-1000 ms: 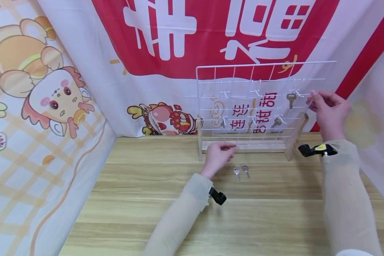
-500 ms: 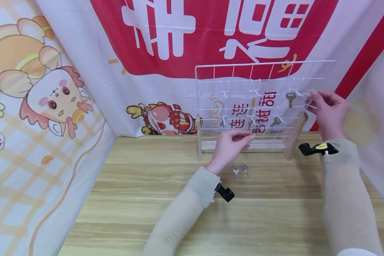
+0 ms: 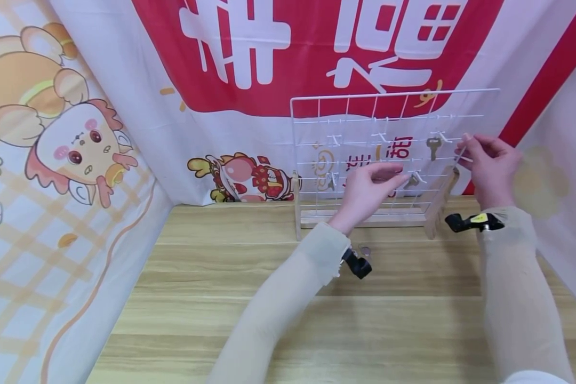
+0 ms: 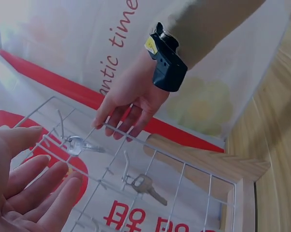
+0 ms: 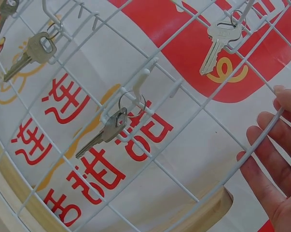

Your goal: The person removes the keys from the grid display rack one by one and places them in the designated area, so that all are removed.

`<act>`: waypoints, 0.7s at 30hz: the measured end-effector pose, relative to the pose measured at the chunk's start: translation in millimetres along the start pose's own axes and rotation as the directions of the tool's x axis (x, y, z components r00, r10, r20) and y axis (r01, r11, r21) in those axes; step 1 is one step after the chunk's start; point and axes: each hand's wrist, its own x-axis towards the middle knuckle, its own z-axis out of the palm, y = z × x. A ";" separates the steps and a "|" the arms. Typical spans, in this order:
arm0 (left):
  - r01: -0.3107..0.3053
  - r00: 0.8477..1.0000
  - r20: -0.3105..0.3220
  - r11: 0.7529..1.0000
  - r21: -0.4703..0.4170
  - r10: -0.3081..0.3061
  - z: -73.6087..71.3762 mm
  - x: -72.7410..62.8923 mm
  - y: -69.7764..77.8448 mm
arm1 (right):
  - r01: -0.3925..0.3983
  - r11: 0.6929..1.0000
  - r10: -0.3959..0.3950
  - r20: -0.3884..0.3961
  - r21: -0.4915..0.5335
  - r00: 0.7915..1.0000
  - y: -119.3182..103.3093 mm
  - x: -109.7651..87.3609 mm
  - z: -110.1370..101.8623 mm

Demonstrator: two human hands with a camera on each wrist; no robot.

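Observation:
My right hand [image 3: 494, 165] pinches the right edge of a white wire grid rack [image 3: 307, 144] between thumb and fingers. The rack stands upright on wooden feet. Keys on small rings hang from its white hooks, including an upper right key [image 3: 433, 148] and a lower key [image 3: 412, 181] beside my left fingertips. My left hand [image 3: 368, 192] is raised in front of the grid, fingers apart and nothing seen between them. In the right wrist view, the right fingers [image 5: 270, 145] lie along the edge wire, and a silver key [image 5: 109, 128] hangs on the middle hook.
On the wooden table [image 3: 211, 298], loose keys [image 3: 365, 250] lie before the rack, mostly hidden by my left wrist camera [image 3: 357, 264]. A wooden foot [image 3: 434, 213] supports the rack's right side. Printed cloth [image 3: 230, 133] hangs close behind.
My left hand has risen from near the tabletop, moving right and up to the lower right hooks. The right hand has kept its grip on the rack's edge.

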 end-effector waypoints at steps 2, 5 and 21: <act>-0.006 1.000 0.011 1.000 -0.013 0.007 5.3 6.3 4.2 | -0.002 1.000 0.002 0.001 0.009 1.000 -1.1 -0.4 0.2; 0.005 1.000 0.016 1.000 -0.014 -0.005 11.5 13.9 8.7 | -0.011 1.000 0.011 0.004 0.026 1.000 -2.6 -0.6 0.7; 0.057 0.996 -0.066 0.998 -0.032 -0.060 31.4 38.5 21.0 | -0.005 1.000 0.004 0.036 0.017 0.999 -2.7 -3.0 1.1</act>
